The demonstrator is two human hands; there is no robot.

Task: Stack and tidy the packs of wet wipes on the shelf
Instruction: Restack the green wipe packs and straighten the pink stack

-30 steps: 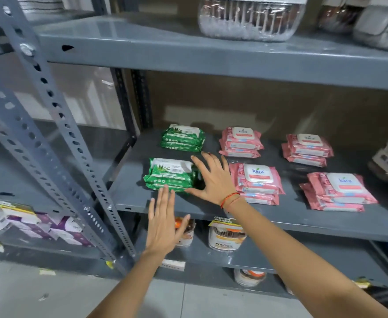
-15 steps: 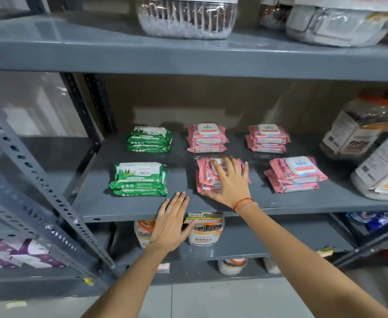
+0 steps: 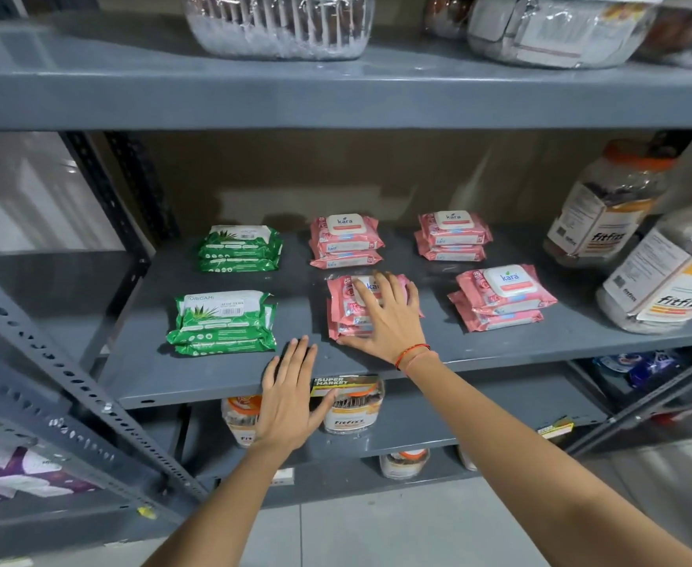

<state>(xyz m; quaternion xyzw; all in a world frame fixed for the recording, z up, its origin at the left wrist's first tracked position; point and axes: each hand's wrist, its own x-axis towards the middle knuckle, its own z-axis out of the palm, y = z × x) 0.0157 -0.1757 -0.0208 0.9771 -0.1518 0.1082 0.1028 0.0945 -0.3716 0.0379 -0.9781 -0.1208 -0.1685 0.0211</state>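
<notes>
On the grey shelf [image 3: 213,374] lie small stacks of wet wipes in two rows. Two green stacks are on the left: one at the front [image 3: 222,323], one behind [image 3: 241,248]. Pink stacks sit at the back middle [image 3: 346,241], back right [image 3: 452,235] and front right [image 3: 502,296]. My right hand [image 3: 387,317] lies flat, fingers spread, on the front middle pink stack [image 3: 342,306], thumb at its front edge. My left hand [image 3: 289,396] hovers flat with spread fingers over the shelf's front edge, holding nothing.
Two big clear jars with orange lids [image 3: 610,206] [image 3: 671,272] stand at the shelf's right end. A slanted perforated steel brace [image 3: 70,378] crosses the left side. Wrapped containers sit on the shelf above [image 3: 336,92]; more jars [image 3: 350,407] stand on the shelf below.
My right hand moved from beside the front green stack onto the front middle pink stack and stays there. The view swung right, bringing the jars into sight. My left hand kept its place.
</notes>
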